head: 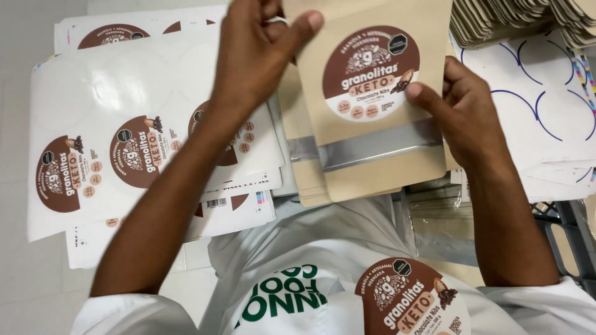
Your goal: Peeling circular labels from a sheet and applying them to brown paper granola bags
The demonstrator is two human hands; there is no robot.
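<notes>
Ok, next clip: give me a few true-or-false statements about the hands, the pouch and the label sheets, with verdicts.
1. Both hands hold the kraft pouch. True: the left hand grips its upper left edge, the right hand its right edge.
2. The pouch carries no label. False: a round brown and white label is on its front.
3. Label sheets lie left of the pouch. True.
4. Every label has been peeled off the top sheet. False: several brown labels remain.

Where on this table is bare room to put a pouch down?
Bare table shows only at the far left, beside the sticker sheets. The middle is crowded: the left hand and right hand hold a kraft pouch; backing sheets cover the right.
</notes>
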